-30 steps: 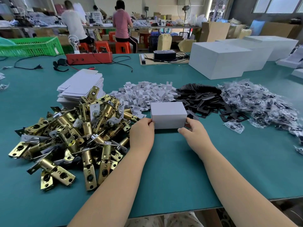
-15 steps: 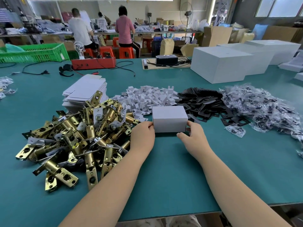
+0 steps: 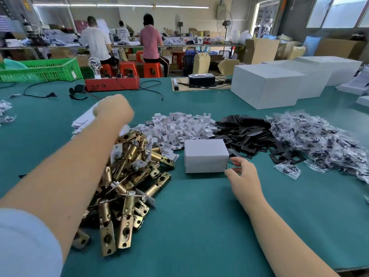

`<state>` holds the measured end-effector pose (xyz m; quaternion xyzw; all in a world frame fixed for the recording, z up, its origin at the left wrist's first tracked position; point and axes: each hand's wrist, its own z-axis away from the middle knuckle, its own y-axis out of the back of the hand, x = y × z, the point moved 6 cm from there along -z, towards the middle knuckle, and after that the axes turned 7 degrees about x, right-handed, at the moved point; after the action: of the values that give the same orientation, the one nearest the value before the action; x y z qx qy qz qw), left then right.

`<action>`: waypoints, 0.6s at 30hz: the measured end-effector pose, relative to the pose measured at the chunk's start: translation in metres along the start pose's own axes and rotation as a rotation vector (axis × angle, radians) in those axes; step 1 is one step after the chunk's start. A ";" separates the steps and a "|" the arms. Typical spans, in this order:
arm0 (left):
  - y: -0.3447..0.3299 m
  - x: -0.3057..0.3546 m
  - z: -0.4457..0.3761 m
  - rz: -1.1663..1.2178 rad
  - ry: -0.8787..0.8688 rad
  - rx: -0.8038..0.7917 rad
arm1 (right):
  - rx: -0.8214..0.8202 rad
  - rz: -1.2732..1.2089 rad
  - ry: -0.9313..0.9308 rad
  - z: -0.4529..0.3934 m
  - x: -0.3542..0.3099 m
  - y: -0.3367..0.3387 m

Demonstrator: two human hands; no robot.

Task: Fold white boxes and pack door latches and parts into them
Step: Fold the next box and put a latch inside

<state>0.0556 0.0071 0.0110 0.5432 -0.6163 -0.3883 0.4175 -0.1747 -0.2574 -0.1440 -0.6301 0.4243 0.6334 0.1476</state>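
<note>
On the green table [image 3: 199, 226] in front of me sits a small white box [image 3: 206, 155], folded and shut, with its long side toward me. My right hand [image 3: 244, 176] rests just beside its right end, fingers loosely spread and gripping nothing; the fingertips [image 3: 235, 161] are at the box's near right corner, though I cannot tell if they actually touch it. My left hand [image 3: 113, 109] is stretched far out to the left, well apart from the box, over the stack of flat white box blanks [image 3: 83, 120]. It is blurred, and from here I cannot tell whether its fingers are closed on a blank or not. My left forearm crosses above the heap of brass door latches [image 3: 127, 176], which lies just left of the box. Behind the box is a pile of small white plastic pieces [image 3: 179, 125], touching the latch heap on one side. To the right of that is a pile of black metal plates [image 3: 247, 134], some of them right against the box's far right corner. Farther right lies a heap of little clear bags with dark parts [image 3: 319, 140] inside. Near the table's far edge stand large white cartons [image 3: 265, 84].
</note>
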 end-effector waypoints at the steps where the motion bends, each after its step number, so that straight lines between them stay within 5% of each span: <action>1: -0.007 -0.013 -0.011 -0.018 0.057 -0.039 | -0.007 0.004 0.003 0.001 0.000 0.000; 6: -0.044 -0.039 -0.034 -0.021 0.106 -0.269 | -0.017 0.011 -0.002 0.001 0.001 -0.002; 18: -0.028 -0.032 -0.033 -0.175 0.028 -0.038 | -0.020 -0.005 -0.007 0.002 0.000 -0.002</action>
<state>0.0983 0.0350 -0.0066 0.5922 -0.5531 -0.4273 0.4009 -0.1743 -0.2544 -0.1450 -0.6302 0.4159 0.6397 0.1442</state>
